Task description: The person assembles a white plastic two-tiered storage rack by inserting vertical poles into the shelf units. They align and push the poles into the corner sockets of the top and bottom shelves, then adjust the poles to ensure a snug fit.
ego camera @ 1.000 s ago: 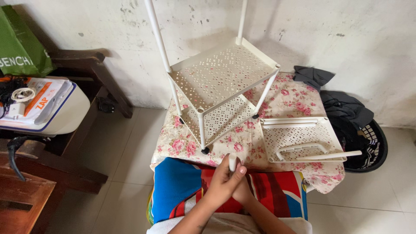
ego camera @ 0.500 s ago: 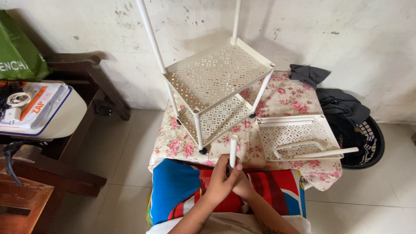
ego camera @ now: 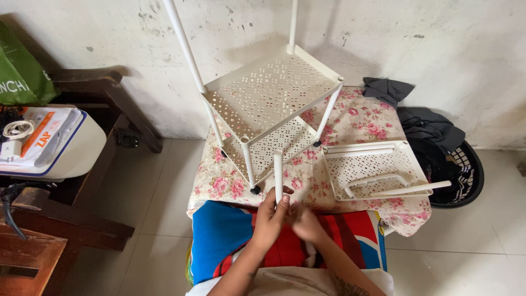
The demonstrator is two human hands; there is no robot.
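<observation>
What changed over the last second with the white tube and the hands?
The left hand has raised the white tube upright, so its top now stands higher, before the shelf rack. The right hand stays low beside it. The rack, the loose perforated shelf and the floral cloth did not move.

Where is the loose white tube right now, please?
In the head view, the white tube stands upright at centre, held at its lower end by the left hand, just in front of the rack on the floral cloth.
</observation>
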